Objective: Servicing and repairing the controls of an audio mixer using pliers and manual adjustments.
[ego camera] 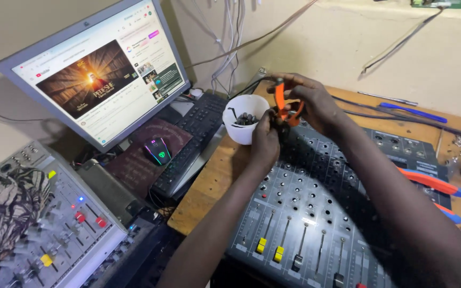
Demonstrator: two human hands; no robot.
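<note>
Head view: white cup [244,126] beside hands [284,120], mixer [316,213] beneath.

Wooden bench [209,186], audio mixer [316,213], white cup [238,125], black keyboard [193,141], orange-handled pliers [428,181], blue pen [412,112]

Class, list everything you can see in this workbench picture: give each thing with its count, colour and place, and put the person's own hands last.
audio mixer: one, dark grey, on the wooden bench under the hands
white cup: one, holding small dark parts, at the mixer's far left corner
orange-handled tool: one, gripped over the mixer's top edge
pliers: one pair, red and blue handles, right of the mixer
blue pen: one, far right of the bench
monitor: one, grey frame, screen lit, upper left
keyboard: one, black, below the monitor
mouse: one, black with coloured lights, on a dark pad
second mixer: one, light grey, lower left
cables: several, along the wall
left hand: beside the cup, at the tool
right hand: holding the tool's handles
</note>
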